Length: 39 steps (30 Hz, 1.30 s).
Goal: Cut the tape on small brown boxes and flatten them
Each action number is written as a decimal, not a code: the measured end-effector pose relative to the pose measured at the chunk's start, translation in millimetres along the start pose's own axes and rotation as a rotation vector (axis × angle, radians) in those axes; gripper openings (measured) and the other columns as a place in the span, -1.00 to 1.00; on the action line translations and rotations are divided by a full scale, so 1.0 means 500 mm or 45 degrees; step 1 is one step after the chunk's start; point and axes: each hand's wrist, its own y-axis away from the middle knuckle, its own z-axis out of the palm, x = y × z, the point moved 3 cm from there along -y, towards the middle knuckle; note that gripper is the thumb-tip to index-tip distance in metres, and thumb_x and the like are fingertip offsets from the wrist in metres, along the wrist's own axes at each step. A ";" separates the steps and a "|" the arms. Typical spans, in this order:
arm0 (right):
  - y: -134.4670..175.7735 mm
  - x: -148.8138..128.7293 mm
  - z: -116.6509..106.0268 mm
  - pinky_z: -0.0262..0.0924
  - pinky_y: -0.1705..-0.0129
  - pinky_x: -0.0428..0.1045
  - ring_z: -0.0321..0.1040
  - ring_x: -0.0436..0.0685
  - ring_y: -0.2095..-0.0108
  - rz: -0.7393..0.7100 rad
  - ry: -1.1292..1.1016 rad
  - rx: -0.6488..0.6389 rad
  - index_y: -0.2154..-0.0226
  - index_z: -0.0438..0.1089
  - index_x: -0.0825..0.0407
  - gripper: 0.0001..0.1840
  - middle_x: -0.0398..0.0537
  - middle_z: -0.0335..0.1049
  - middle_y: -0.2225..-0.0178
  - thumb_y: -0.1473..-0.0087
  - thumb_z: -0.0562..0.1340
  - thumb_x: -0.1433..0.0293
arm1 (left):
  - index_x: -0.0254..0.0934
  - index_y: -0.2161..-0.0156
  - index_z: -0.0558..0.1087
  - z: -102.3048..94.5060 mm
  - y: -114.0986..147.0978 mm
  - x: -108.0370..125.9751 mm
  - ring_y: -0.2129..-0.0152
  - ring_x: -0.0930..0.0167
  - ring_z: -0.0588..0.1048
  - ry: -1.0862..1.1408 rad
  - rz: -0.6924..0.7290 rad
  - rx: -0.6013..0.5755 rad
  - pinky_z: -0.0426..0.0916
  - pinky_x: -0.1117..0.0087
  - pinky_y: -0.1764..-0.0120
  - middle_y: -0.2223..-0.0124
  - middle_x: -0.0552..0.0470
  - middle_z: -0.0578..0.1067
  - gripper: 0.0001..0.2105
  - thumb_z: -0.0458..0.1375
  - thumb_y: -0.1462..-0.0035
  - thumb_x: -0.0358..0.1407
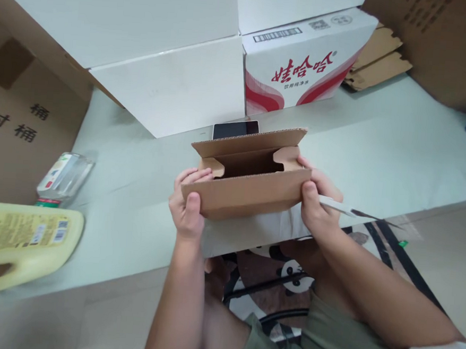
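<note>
A small brown cardboard box (251, 194) is tilted toward me above the near edge of the table, its top flaps raised and its dark inside showing. My left hand (189, 203) grips its left end, thumb on the near panel and fingers over the side flap. At the other end my right hand (321, 199) is closed on the box's corner, thumb in front. A white-handled tool with a thin dark blade (344, 207) sticks out to the right of that hand. Whether the hand holds this tool too, I cannot tell. The box's underside is hidden.
Behind the box lies a dark-screened device (236, 129). White cartons (171, 85) and a red-and-white carton (300, 67) stand at the back. Flattened cardboard (380, 65) is at the right rear. A clear bottle (65, 176) and a yellow jug (33, 235) are at left.
</note>
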 end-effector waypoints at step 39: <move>-0.012 0.069 -0.011 0.06 -0.38 0.37 -0.04 0.37 -0.45 0.185 -0.342 -0.288 -0.09 0.44 -0.23 -0.51 -0.12 0.13 -0.41 -0.12 0.28 0.02 | -0.06 -0.04 0.61 -0.030 -0.039 0.050 -0.21 0.17 0.43 -0.392 -0.056 -0.392 0.23 -0.05 -0.32 -0.14 0.01 0.57 -0.71 0.12 -0.31 -0.21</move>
